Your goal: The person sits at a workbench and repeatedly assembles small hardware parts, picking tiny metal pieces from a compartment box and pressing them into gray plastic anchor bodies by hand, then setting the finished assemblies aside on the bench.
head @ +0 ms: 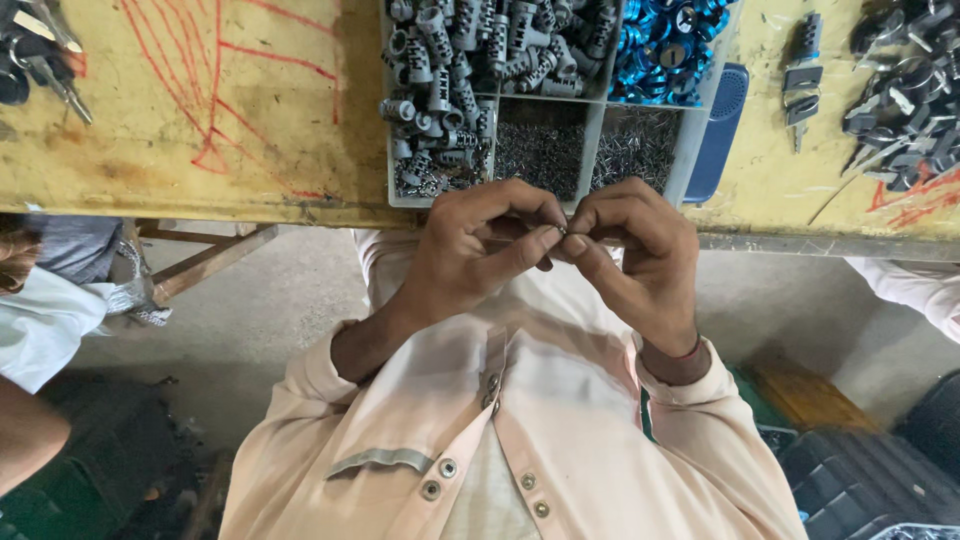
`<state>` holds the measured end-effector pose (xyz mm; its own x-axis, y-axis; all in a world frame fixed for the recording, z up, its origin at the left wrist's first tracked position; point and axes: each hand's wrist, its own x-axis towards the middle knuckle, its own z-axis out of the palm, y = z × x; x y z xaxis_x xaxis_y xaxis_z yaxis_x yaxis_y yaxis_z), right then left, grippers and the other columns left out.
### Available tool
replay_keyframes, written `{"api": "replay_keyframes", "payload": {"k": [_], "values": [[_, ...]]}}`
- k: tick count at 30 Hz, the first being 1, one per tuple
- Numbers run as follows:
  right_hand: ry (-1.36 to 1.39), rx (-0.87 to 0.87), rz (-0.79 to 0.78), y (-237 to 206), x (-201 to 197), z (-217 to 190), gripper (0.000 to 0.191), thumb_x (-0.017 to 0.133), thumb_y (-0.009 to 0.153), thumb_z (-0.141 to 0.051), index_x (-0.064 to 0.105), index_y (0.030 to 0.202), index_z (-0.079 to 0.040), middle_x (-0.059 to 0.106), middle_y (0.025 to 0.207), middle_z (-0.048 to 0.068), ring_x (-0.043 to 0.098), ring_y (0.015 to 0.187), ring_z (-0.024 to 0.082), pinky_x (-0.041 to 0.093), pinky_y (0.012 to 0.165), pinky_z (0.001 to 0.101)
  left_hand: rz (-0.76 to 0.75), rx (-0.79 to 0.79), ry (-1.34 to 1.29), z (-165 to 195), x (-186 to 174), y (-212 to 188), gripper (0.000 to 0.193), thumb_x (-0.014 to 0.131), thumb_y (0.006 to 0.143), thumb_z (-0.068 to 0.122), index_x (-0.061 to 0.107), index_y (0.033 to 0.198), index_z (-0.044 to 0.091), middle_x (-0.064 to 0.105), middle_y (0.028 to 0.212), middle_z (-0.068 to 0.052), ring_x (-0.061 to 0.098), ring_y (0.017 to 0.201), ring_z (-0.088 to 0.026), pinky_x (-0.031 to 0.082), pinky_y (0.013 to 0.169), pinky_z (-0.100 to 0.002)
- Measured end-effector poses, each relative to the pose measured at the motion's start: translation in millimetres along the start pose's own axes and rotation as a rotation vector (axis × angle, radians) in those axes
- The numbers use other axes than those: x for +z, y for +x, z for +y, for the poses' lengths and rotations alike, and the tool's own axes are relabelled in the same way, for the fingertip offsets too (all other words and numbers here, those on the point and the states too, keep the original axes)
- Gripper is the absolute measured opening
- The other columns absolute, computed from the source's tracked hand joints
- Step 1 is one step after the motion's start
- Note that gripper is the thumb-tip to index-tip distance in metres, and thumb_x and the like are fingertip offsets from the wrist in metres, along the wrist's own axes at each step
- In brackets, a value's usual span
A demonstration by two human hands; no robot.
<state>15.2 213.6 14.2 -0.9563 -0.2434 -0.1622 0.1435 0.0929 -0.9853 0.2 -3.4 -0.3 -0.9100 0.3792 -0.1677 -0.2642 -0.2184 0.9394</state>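
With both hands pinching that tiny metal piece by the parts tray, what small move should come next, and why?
Probably a slight push or twist of the fingertips to seat the small metal piece. The left hand and right hand meet at it, thumbs and forefingers closed, just off the edge of the parts tray. The piece is too small to tell whether it is already joined.

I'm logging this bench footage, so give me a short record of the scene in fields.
left hand: pinches a tiny metal part, too small to identify
right hand: fingertips meet the same part
tray: compartments of grey cylinders, blue caps, small pins
bench: yellow, red scribbles
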Motion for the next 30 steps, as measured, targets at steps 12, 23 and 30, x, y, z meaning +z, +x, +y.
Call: {"api": "replay_keyframes", "payload": {"k": [12, 23, 30], "values": [[-0.342, -0.400, -0.087, 7.8, -1.9, 10.3, 0.026, 0.078, 0.087, 0.011, 0.073, 0.108, -0.003, 0.071, 0.104, 0.012, 0.075, 0.095, 0.024, 0.063, 0.082, 0.0314, -0.123, -0.057, 0.020, 6.3, -14.4, 3.6, 0.014, 0.073, 0.096, 0.007, 0.071, 0.107, -0.001, 0.069, 0.096, -0.003, 0.064, 0.082, -0.005, 0.053, 0.070, -0.022], [-0.242, -0.235, -0.332, 40.9, -19.9, -11.6, 0.020, 0.079, 0.086, 0.006, 0.072, 0.102, -0.004, 0.074, 0.099, 0.008, 0.074, 0.089, 0.022, 0.059, 0.078, 0.0314, -0.087, -0.117, 0.042, 2.5, -12.8, -6.3, 0.017, 0.073, 0.090, 0.012, 0.072, 0.102, 0.000, 0.067, 0.087, 0.000, 0.058, 0.074, -0.003, 0.050, 0.063, -0.021], [-1.113, -0.490, 0.175, 103.1, -2.4, -26.5, 0.019, 0.088, 0.090, 0.000, 0.077, 0.105, -0.001, 0.063, 0.091, 0.014, 0.066, 0.081, 0.029, 0.052, 0.070, 0.0385, -0.101, -0.190, -0.206, -17.2, -12.6, -5.4, 0.012, 0.068, 0.097, 0.009, 0.068, 0.104, -0.001, 0.065, 0.087, 0.001, 0.058, 0.071, -0.002, 0.052, 0.063, -0.020]]}}
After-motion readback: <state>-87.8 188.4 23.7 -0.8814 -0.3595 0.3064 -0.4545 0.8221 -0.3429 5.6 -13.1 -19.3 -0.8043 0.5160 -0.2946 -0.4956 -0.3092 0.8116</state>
